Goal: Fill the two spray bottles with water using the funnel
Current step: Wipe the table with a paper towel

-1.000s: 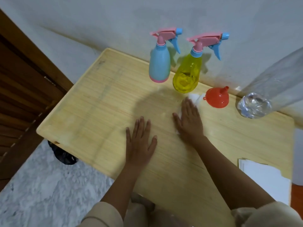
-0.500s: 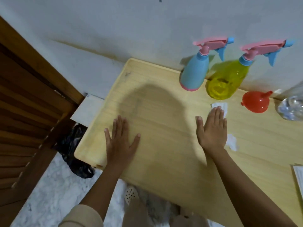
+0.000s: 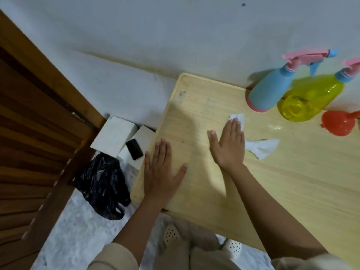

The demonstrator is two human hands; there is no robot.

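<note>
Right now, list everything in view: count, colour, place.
table: 1, light wood
blue spray bottle: 1, blue, table's far side by wall
yellow spray bottle: 1, yellow, right of blue
funnel: 1, red, right of yellow
tissue: white, partly under right hand, count unclear
boxes: white, floor left of table
phone: 1, black, on boxes
bag: 1, black, floor by boxes
shoes: 2, white, floor
left hand: 1, flat on table
right hand: 1, flat on tissue

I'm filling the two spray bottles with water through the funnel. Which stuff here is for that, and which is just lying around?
For the job:
blue spray bottle
yellow spray bottle
red funnel

Just lying about:
white tissue
phone
white boxes
black plastic bag
</note>
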